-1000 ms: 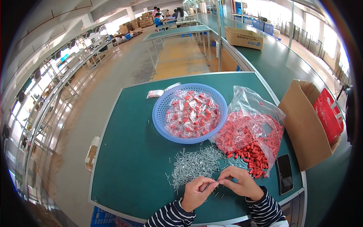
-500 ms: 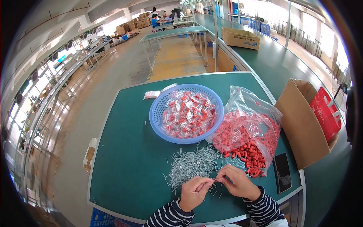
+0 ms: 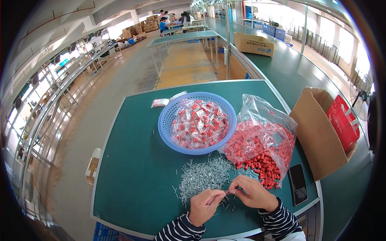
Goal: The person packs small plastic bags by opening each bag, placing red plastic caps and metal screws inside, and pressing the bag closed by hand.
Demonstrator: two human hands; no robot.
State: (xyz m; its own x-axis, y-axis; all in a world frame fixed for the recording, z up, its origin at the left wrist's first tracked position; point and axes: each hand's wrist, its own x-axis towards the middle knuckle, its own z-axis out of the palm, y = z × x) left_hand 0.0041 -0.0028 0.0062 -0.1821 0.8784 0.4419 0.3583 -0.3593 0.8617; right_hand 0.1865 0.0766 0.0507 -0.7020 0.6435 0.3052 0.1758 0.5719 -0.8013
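Note:
My left hand (image 3: 204, 206) and my right hand (image 3: 251, 194) meet fingertip to fingertip at the near edge of a pile of small silver metal pins (image 3: 203, 176), which look like screws or nails. Both hands are closed in a pinch. Something tiny lies between the fingertips, too small and covered to make out. Behind the pile stands a blue perforated plastic basket (image 3: 161, 127) full of small clear packets with red pieces (image 3: 200, 122). To its right, a large clear plastic bag (image 3: 257, 103) lies open, with loose red plastic sleeves (image 3: 267, 168) spilling toward my right hand.
A black phone (image 3: 297, 184) lies by the green table's (image 3: 124, 176) right edge. An open cardboard box (image 3: 315, 138) with a red bag (image 3: 342, 122) stands on the bench to the right. White packets (image 3: 161, 103) lie behind the basket. Several people sit far off.
The view has shifted slightly, so the table sits a little lower in it. Both hands keep their pinch in nearly the same place over the pins.

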